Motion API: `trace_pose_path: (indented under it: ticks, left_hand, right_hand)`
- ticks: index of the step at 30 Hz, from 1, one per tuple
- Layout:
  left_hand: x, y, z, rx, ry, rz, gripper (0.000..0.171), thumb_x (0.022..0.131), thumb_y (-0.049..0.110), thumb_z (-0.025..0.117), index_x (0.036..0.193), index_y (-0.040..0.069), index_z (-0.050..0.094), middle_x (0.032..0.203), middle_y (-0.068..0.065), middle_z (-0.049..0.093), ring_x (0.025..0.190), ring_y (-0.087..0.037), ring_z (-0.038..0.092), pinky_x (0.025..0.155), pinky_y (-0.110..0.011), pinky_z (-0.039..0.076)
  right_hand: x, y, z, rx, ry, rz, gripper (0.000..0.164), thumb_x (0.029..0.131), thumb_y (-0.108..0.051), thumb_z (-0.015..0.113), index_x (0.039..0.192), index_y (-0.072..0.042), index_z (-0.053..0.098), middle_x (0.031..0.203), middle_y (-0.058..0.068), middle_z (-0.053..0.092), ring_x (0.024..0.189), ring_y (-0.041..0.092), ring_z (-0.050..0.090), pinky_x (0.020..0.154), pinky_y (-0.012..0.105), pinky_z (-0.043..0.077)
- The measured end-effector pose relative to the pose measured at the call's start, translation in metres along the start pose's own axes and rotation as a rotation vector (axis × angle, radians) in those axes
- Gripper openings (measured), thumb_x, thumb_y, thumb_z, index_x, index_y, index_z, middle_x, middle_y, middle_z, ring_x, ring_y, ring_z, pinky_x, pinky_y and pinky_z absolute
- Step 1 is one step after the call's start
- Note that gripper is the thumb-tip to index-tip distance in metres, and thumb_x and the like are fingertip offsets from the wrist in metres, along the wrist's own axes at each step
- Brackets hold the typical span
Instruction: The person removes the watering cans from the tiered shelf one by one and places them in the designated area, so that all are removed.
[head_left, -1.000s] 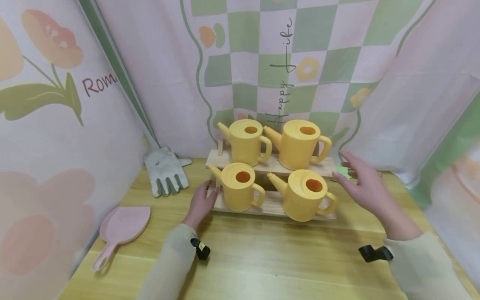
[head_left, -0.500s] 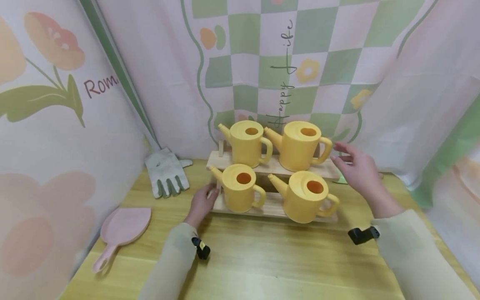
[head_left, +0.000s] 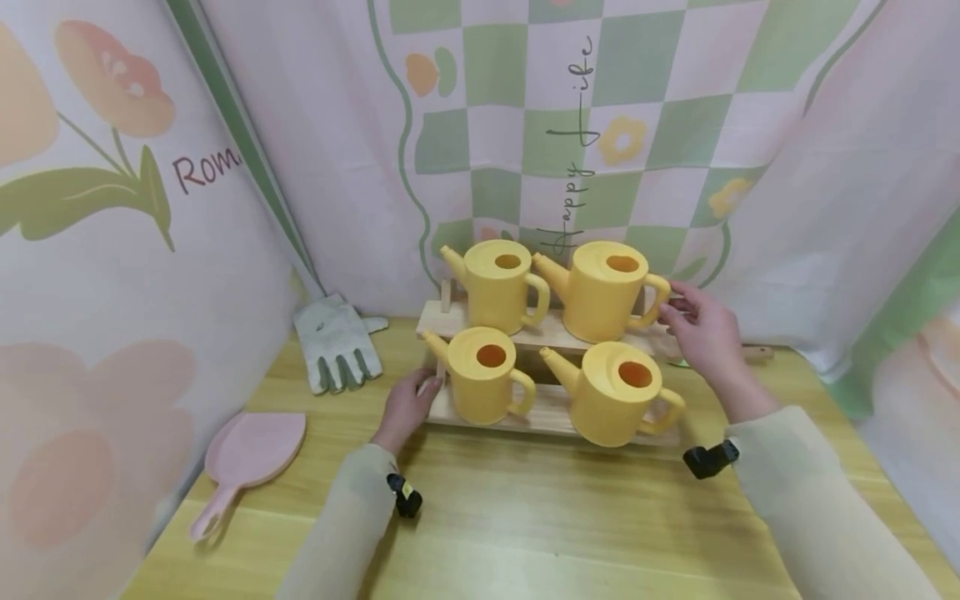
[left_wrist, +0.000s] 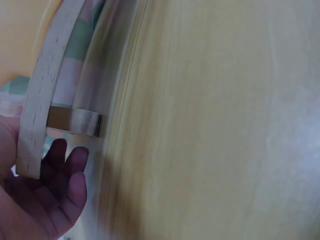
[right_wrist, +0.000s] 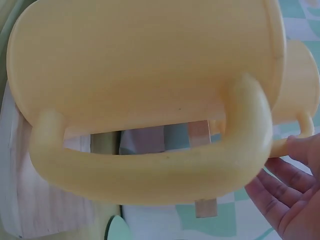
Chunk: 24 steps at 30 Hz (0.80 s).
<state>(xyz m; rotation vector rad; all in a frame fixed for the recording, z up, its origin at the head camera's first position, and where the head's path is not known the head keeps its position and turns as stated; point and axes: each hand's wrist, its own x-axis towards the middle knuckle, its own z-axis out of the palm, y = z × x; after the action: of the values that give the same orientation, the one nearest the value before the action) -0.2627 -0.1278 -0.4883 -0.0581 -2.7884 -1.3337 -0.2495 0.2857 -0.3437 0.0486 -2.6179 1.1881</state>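
Note:
A two-tier wooden stand (head_left: 543, 335) carries several yellow watering cans, two on each tier, spouts to the left. At the upper right watering can (head_left: 596, 300), my right hand (head_left: 707, 335) pinches the handle between thumb and fingers; the right wrist view has this handle (right_wrist: 280, 148) partly behind the lower right can (right_wrist: 145, 65). My left hand (head_left: 407, 410) grips the left end of the lower shelf board (left_wrist: 37, 110), fingers curled beneath it. The upper left can (head_left: 497, 292) and lower left can (head_left: 480, 387) stand untouched.
A grey-white work glove (head_left: 337, 337) and a pink dustpan (head_left: 251, 450) lie on the wooden table (head_left: 525, 517) to the left. Behind the stand hangs a patterned curtain (head_left: 495, 142). A wooden handle (head_left: 757, 353) shows beyond my right hand.
My right hand has moved left from beside the stand to the upper right can's handle, its fingers closing on it. My left hand has stayed at the stand's left end.

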Motion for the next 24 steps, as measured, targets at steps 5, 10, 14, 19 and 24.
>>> trace_pose_path:
  ticks: [5, 10, 14, 19, 24]
  left_hand:
    - [0.0005, 0.0001, 0.0012, -0.008, -0.002, -0.014, 0.042, 0.101, 0.035, 0.054, 0.133, 0.007, 0.058, 0.136, -0.015, 0.056, 0.127, -0.035, 0.049, 0.107, -0.052, 0.037]
    - [0.0012, 0.0004, 0.0022, -0.021, -0.007, -0.035, 0.044, 0.101, 0.037, 0.053, 0.134, 0.008, 0.056, 0.138, -0.014, 0.055, 0.129, -0.034, 0.048, 0.108, -0.053, 0.036]
    - [0.0013, 0.0004, 0.0023, -0.031, -0.009, -0.041, 0.044, 0.101, 0.037, 0.052, 0.135, 0.009, 0.056, 0.139, -0.014, 0.055, 0.13, -0.034, 0.047, 0.109, -0.053, 0.036]
    - [0.0012, -0.0009, 0.0026, -0.033, -0.002, -0.034, 0.043, 0.101, 0.036, 0.052, 0.134, 0.008, 0.057, 0.137, -0.014, 0.056, 0.129, -0.034, 0.048, 0.108, -0.052, 0.037]
    - [0.0018, -0.0025, 0.0036, -0.036, -0.005, -0.033, 0.043, 0.101, 0.037, 0.052, 0.133, 0.009, 0.057, 0.138, -0.014, 0.055, 0.129, -0.034, 0.048, 0.108, -0.052, 0.037]
  right_hand:
    - [0.0015, 0.0018, 0.0028, 0.036, 0.027, 0.001, 0.046, 0.103, -0.021, 0.049, 0.144, 0.0, 0.043, 0.125, 0.028, 0.059, 0.097, 0.028, 0.066, 0.071, 0.014, 0.054]
    - [0.002, 0.0022, 0.004, 0.083, 0.036, 0.006, 0.043, 0.103, -0.018, 0.05, 0.141, 0.002, 0.046, 0.123, 0.029, 0.059, 0.081, 0.0, 0.063, 0.072, 0.016, 0.056]
    - [0.0014, 0.0022, 0.0046, 0.107, 0.053, -0.014, 0.042, 0.102, -0.015, 0.051, 0.138, 0.005, 0.048, 0.12, 0.03, 0.06, 0.075, -0.008, 0.06, 0.07, 0.014, 0.055]
    - [-0.0008, 0.0029, 0.0039, 0.127, 0.08, -0.044, 0.041, 0.102, -0.013, 0.052, 0.136, 0.01, 0.048, 0.118, 0.034, 0.06, 0.073, -0.009, 0.06, 0.069, 0.015, 0.055]
    - [-0.004, 0.0057, -0.0016, 0.174, 0.113, -0.039, 0.042, 0.101, -0.012, 0.052, 0.136, 0.011, 0.047, 0.115, 0.034, 0.06, 0.07, -0.009, 0.062, 0.068, 0.016, 0.055]
